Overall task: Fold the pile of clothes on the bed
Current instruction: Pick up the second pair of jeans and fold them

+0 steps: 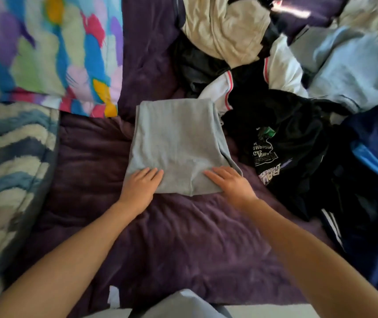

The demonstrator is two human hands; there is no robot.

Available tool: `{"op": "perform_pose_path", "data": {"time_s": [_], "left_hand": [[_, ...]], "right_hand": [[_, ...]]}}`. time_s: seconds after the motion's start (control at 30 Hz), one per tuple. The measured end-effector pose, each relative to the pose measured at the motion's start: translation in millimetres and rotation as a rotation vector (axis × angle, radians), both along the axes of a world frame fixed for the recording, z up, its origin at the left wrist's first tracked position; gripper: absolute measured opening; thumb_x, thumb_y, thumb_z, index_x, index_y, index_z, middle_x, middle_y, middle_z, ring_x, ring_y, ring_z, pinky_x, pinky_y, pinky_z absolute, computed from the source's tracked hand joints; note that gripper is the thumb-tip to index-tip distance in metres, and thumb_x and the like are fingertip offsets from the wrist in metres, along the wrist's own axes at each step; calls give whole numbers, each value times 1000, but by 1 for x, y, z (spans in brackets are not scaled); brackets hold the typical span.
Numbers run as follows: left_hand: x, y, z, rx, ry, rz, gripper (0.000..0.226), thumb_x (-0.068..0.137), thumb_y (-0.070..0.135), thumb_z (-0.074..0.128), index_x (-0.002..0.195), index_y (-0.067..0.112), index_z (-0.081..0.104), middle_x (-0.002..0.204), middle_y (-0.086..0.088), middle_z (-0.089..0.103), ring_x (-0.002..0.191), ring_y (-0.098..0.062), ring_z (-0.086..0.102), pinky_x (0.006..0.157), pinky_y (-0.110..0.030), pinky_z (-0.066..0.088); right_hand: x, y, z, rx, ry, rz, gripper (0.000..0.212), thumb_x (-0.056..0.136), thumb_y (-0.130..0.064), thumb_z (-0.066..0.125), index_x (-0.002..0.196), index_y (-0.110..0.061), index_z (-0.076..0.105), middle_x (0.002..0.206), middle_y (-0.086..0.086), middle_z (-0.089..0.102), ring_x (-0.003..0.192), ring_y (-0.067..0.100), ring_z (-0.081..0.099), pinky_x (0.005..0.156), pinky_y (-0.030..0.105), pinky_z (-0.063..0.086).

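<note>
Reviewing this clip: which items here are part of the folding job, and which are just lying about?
Job: grey garment, pressed flat under left hand and right hand; not yet folded: black printed shirt, cream garment, light blue garment.
Lying about: multicoloured quilt, blue wavy blanket, purple bedspread.

The folded garment (pixel 178 143) lies on the bed (pixel 183 244), the clothes pile (pixel 286 88) right and behind it.
</note>
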State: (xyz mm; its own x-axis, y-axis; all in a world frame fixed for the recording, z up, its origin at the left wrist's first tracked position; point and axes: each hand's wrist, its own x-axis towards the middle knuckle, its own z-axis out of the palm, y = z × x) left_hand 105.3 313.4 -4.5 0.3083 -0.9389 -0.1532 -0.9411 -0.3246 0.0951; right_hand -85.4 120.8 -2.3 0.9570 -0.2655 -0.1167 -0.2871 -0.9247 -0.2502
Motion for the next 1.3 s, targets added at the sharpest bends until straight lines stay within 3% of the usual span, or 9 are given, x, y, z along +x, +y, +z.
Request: {"op": "perform_pose_path", "data": {"time_s": [0.07,0.17,0.23,0.33,0.53,0.77,0.97,1.2,1.3], "left_hand": [[6,-13,34,-39,75,10,46,70,-11,50,114,-5,62,109,-22,66,96,-35,66,78,-41,54],[17,-28,79,16,99,62,55,87,-6,45,140,6,40,138,-13,48,126,-28,47,102,-35,37],[20,-38,113,-28,101,77,49,89,-2,43,136,10,46,133,-14,53,122,-29,49,97,-36,38],[15,-51,154,-81,25,22,42,89,2,44,129,15,52,123,-12,58,114,-30,52,90,-34,38],[-13,-78,209,-183,-45,-152,21,91,8,44,107,15,56,106,-7,62,97,-29,58,67,-35,35],[-93,-110,249,-265,49,-330,18,91,15,47,104,11,58,100,-11,63,97,-32,58,69,-36,40],[-213,-150,272,-328,77,-543,13,92,22,49,97,13,58,96,-10,64,94,-32,58,64,-33,36],[-389,-190,297,-424,64,-710,16,91,23,49,95,12,60,96,-11,65,92,-33,60,70,-36,42],[-456,-209,306,-461,74,-742,18,92,24,49,99,13,61,99,-9,66,95,-31,60,70,-34,42]], "right_hand": [[3,-8,32,70,0,-52,66,62,2,74,124,-13,59,115,11,65,101,36,63,78,45,56],[10,-11,89,96,-80,-194,59,66,4,70,123,-8,60,120,13,63,111,33,58,94,30,42],[8,-10,121,113,-70,-300,56,74,-1,67,128,-10,56,128,9,58,120,27,51,97,24,31],[-6,-8,162,136,-114,-397,52,73,-6,74,122,-9,61,119,14,62,114,29,55,94,31,36],[-62,3,225,70,-248,-615,41,75,1,66,115,-6,65,114,14,65,107,28,59,89,25,38],[-163,16,278,-16,-318,-793,35,74,3,67,109,-3,67,104,14,68,96,27,62,74,16,35],[-298,27,300,-33,-341,-996,34,73,4,68,106,-5,67,98,13,69,88,24,62,71,19,36],[-471,30,322,-125,-354,-1076,35,81,-7,68,115,-7,63,111,6,64,93,11,52,87,22,43],[-537,27,333,-166,-406,-1114,32,81,-8,68,114,-9,64,112,7,64,99,15,55,93,28,45]]}}
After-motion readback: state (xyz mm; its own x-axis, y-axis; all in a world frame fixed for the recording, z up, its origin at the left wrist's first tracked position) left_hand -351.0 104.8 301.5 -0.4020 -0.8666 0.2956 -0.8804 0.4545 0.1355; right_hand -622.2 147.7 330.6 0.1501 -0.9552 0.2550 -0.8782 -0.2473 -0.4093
